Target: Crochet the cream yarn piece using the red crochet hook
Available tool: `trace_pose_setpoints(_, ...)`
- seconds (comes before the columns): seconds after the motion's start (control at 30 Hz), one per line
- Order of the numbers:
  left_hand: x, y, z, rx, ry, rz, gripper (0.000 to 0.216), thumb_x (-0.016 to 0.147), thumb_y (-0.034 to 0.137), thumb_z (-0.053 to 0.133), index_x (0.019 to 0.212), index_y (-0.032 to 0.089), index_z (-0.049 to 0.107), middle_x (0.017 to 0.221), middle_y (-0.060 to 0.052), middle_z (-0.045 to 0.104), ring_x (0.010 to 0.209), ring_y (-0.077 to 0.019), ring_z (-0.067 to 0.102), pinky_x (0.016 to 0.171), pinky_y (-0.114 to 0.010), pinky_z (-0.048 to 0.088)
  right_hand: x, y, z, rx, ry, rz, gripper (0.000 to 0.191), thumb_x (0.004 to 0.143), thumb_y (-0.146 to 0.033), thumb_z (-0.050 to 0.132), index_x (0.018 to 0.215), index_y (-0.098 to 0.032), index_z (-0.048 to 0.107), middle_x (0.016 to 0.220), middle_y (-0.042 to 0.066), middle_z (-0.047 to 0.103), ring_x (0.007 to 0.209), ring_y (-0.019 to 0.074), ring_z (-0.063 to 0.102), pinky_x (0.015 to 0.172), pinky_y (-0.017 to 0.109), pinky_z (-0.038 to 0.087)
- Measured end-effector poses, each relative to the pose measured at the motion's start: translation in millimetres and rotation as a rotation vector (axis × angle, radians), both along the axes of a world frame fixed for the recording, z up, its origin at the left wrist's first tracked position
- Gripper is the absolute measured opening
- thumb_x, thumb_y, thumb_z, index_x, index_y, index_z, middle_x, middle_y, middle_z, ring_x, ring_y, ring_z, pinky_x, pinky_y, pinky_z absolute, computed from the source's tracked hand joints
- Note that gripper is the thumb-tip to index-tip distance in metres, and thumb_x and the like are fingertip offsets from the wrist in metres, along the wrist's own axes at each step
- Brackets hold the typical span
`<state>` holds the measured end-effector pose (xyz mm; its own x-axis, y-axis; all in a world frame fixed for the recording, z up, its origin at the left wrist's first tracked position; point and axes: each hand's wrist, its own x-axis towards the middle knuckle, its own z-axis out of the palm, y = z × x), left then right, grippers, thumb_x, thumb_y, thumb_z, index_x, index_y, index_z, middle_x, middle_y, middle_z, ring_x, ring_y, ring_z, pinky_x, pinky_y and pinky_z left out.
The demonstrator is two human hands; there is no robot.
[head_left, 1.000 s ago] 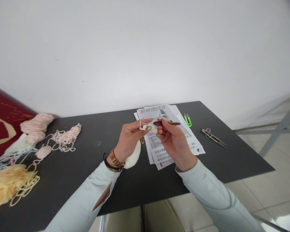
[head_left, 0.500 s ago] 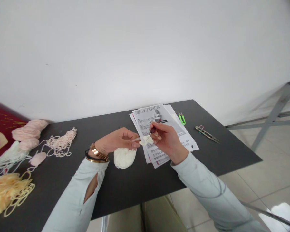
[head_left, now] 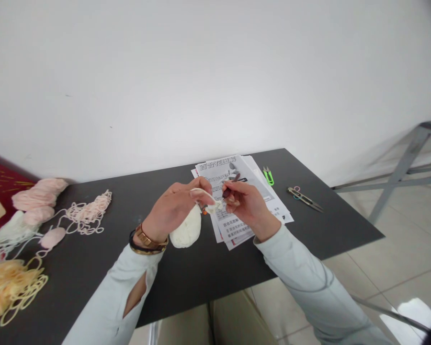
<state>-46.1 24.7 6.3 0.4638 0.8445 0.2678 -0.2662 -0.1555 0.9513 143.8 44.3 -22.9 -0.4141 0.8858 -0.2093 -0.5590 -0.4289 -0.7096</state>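
Note:
My right hand (head_left: 247, 205) is closed on the dark handle of a crochet hook (head_left: 226, 192), whose tip points left and down at a small cream crochet piece (head_left: 213, 208). On the other side of that piece, my left hand (head_left: 175, 205) has its fingers bent, with a cream yarn strand (head_left: 200, 190) running over the index finger. Its thumb and lower fingers are partly hidden. Below the left hand, a cream ball of yarn (head_left: 187, 231) rests on the table. Printed sheets (head_left: 244, 220) lie beneath the right hand.
Green thread snips (head_left: 268, 176) and metal thread snips (head_left: 304, 199) lie right of the sheets on the black table (head_left: 208, 268). At the left are pink yarn (head_left: 88, 212), white yarn (head_left: 12, 235) and yellow yarn (head_left: 10, 287). A white wall (head_left: 187, 86) stands behind.
My left hand has raised and turned, its fingers lifting the yarn strand into an arc over the index finger. The right hand with the hook stays nearly in place.

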Motion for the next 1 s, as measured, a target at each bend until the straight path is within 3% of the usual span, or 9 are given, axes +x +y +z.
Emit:
trace_pose_setpoints(0.07,5.0,-4.7,2.7,0.092,0.069,0.007,0.029,0.083,0.036,0.064,0.106,0.023,0.076,0.093,-0.007,0.056,0.080,-0.0163,0.051,0.069,-0.030,0.044,-0.3,-0.6,0.1,0.007,0.003,-0.019,0.015,0.064,-0.027,0.072,0.061,-0.013,0.066,0.040,-0.006,0.049,0.034,0.0046,0.035,0.033,0.017,0.036)
trace_pose_setpoints(0.17,8.8,-11.4,8.8,0.380,0.415,0.082,0.050,0.079,0.030,0.072,0.128,0.026,0.063,0.102,-0.006,0.056,0.077,-0.0136,0.049,0.068,-0.028,0.045,-1.1,-1.0,-0.1,0.014,0.012,-0.062,0.016,0.063,-0.026,0.074,0.059,-0.013,0.065,0.043,-0.006,0.051,0.035,0.0043,0.038,0.033,0.016,0.037)
trace_pose_setpoints(0.27,11.4,-17.8,11.0,0.550,0.684,0.236,0.052,0.083,0.027,0.067,0.133,0.022,0.057,0.103,-0.007,0.060,0.082,-0.0155,0.054,0.074,-0.029,0.048,-1.9,-0.9,-0.2,0.016,-0.006,-0.100,0.016,0.063,-0.026,0.075,0.061,-0.013,0.065,0.044,-0.006,0.053,0.036,0.0042,0.040,0.033,0.016,0.037)
trace_pose_setpoints(0.4,17.8,-20.2,3.7,0.566,0.801,0.454,0.041,0.087,0.017,0.056,0.127,0.016,0.062,0.087,-0.006,0.064,0.082,-0.0175,0.059,0.081,-0.033,0.048,-2.0,-1.4,0.1,0.026,-0.030,-0.142,0.016,0.065,-0.027,0.076,0.067,-0.013,0.068,0.047,-0.005,0.056,0.037,0.0040,0.043,0.034,0.015,0.041)
trace_pose_setpoints(0.5,23.0,-15.6,-4.3,0.406,0.665,0.527,0.044,0.081,0.018,0.063,0.125,0.017,0.064,0.073,0.000,0.061,0.068,-0.0147,0.055,0.070,-0.029,0.047,-1.9,-1.9,-0.2,0.045,-0.026,-0.147,0.017,0.068,-0.028,0.076,0.069,-0.012,0.069,0.049,-0.004,0.060,0.038,0.0046,0.046,0.036,0.015,0.043)
trace_pose_setpoints(0.67,33.0,-8.3,-16.3,-0.071,0.012,0.436,0.072,0.070,0.020,0.078,0.137,0.022,0.053,0.064,0.007,0.057,0.062,-0.0080,0.054,0.068,-0.022,0.047,-3.6,-2.3,-3.2,0.015,0.047,-0.149,0.016,0.070,-0.026,0.077,0.074,-0.012,0.071,0.052,-0.003,0.063,0.042,0.0040,0.053,0.040,0.012,0.047)
trace_pose_setpoints(0.8,41.3,-10.3,-22.3,-0.156,-0.233,0.479,0.083,0.067,0.015,0.081,0.142,0.026,0.047,0.067,0.007,0.062,0.064,-0.0074,0.057,0.071,-0.021,0.050,-6.4,-5.6,-4.5,0.051,0.057,-0.188,0.016,0.071,-0.028,0.078,0.077,-0.014,0.071,0.056,-0.002,0.066,0.046,0.0056,0.058,0.046,0.013,0.052)
trace_pose_setpoints(1.0,43.4,-14.0,-16.2,-0.239,-0.299,0.490,0.092,0.070,0.009,0.077,0.149,0.025,0.034,0.064,0.009,0.063,0.059,-0.0064,0.057,0.068,-0.019,0.049,-12.8,-15.6,-4.6,0.376,-0.135,-0.413,0.014,0.077,-0.031,0.075,0.084,-0.019,0.074,0.067,0.001,0.071,0.057,0.0101,0.064,0.047,0.018,0.054)
